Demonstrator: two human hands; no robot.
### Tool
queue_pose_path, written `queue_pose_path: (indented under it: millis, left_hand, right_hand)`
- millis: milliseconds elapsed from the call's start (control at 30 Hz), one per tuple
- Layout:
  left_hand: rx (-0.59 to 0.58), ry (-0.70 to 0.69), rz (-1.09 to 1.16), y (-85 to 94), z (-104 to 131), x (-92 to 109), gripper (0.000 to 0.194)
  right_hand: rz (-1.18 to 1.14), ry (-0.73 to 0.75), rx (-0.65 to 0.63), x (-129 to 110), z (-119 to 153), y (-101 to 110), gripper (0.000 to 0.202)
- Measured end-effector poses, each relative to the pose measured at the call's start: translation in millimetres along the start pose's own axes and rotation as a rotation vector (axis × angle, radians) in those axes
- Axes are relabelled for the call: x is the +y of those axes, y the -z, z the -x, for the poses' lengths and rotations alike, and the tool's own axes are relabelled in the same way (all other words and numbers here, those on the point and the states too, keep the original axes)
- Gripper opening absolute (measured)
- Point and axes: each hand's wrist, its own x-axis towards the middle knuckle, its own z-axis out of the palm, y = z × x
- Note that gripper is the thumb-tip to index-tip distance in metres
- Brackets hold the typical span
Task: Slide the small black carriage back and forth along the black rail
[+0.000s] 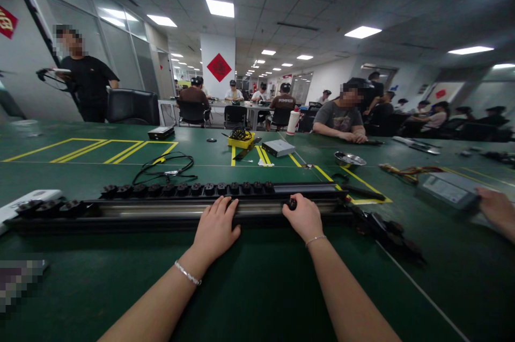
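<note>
A long black rail (161, 224) with a shiny metal strip (169, 210) along it lies across the table in front of me. My left hand (215, 225) rests on the middle of the rail, palm down, fingers stretched over its far edge. Farther right, my right hand (304, 217) is closed around a small round black part (292, 204) at the metal strip. Most of that part is hidden by my fingers. Behind the rail runs a row of several black socket-like pieces (209, 188), and a few more (72, 206) sit at the rail's left end.
Dark pieces (392, 229) lie at the rail's right end. A black cable (164, 166), a yellow box (241, 140), a grey metal box (278, 147) and a metal bowl (350, 159) are farther back. At right, another person's hand (497, 210) touches a power supply (448, 189).
</note>
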Motion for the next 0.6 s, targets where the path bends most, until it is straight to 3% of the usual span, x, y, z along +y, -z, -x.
queue_pose_path:
  millis: [233, 600]
  left_hand:
    - [0.008, -0.012, -0.003, -1.7, -0.1, -1.0, 0.058]
    - [0.023, -0.024, -0.015, -2.8, 0.5, -2.0, 0.057]
  right_hand:
    - [-0.012, -0.026, 0.002, 3.5, 2.2, -3.3, 0.035]
    - [-0.01, -0.03, -0.019, 6.6, -0.6, -1.9, 0.036]
